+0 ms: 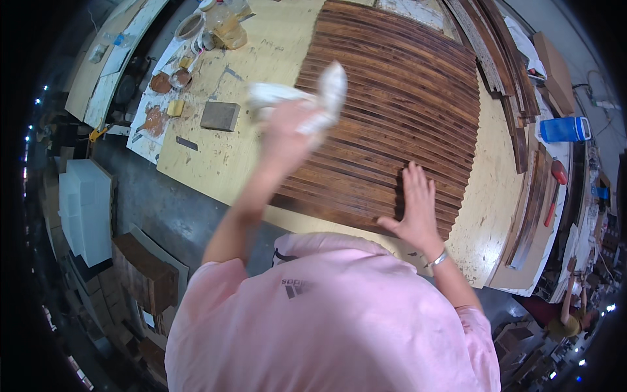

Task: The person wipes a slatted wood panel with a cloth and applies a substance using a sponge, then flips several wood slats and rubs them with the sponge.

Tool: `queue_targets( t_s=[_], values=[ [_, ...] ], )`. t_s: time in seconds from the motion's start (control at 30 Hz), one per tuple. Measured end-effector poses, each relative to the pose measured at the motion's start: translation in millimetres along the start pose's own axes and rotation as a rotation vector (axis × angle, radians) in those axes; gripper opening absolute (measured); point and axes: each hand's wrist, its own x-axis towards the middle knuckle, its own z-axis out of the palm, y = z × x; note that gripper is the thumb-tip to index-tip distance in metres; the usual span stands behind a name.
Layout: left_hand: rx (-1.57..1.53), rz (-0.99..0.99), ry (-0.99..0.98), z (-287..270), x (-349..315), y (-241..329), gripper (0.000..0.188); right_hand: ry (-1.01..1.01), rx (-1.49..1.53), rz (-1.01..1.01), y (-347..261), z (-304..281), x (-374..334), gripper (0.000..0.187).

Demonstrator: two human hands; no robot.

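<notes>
I have the left hand (290,124) bunched around a soft white cloth (333,91), whose ends stick out on both sides of the fingers. Hand and cloth are blurred, so I can't make out each finger, nor can I tell whether the cloth presses on the wood just below it. My right hand (418,206) holds nothing: its fingers are spread wide, thumb out to the left, palm down on the large dark-brown ridged wooden panel (398,117). A silver-coloured bracelet (439,259) circles the wrist behind those fingers.

The panel reaches from under my right fingers leftward to beside the left ones, and well beyond both. It lies on a pale yellow, stained tabletop (215,166).

Just left of my left fingers I see a grey-brown rectangular block (220,116); further left sits a small yellow sponge-like piece (175,108). Beyond them, ahead and to the left of those fingers, stands a clear container of yellowish liquid (232,34).

Well to the right of my right fingers are a red long-handled tool (552,196) and, farther ahead, a blue-and-white box-shaped cooler (565,129).
</notes>
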Motion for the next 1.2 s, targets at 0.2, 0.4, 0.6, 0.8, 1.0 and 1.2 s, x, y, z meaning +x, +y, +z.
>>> queue_targets(
  t_s=[0.2,0.4,0.6,0.8,1.0,1.2],
  values=[
    [-0.06,0.15,-0.255,4.9,-27.6,-34.6,0.031,0.164,-0.134,-0.031,-7.5,44.1,-16.8,0.132],
    [0.327,-0.123,-0.031,-53.6,6.3,-108.4,0.031,0.207,-0.227,-0.012,-8.5,46.8,-16.9,0.13],
    [0.226,0.039,-0.342,-25.1,7.8,-69.5,0.054,0.235,-0.225,-0.039,-10.4,48.3,-18.3,0.127],
    [0.238,0.131,-0.428,-27.3,18.6,-79.7,0.048,0.249,-0.245,-0.025,-9.9,49.8,-17.4,0.127],
    [0.16,0.072,-0.356,-23.3,9.8,-85.6,0.046,0.254,-0.293,-0.016,-7.3,54.5,-16.6,0.127],
    [0.228,0.2,-0.453,-28.6,18.2,-84.2,0.042,0.256,-0.327,-0.023,-6.0,56.6,-16.2,0.126]
  ],
)
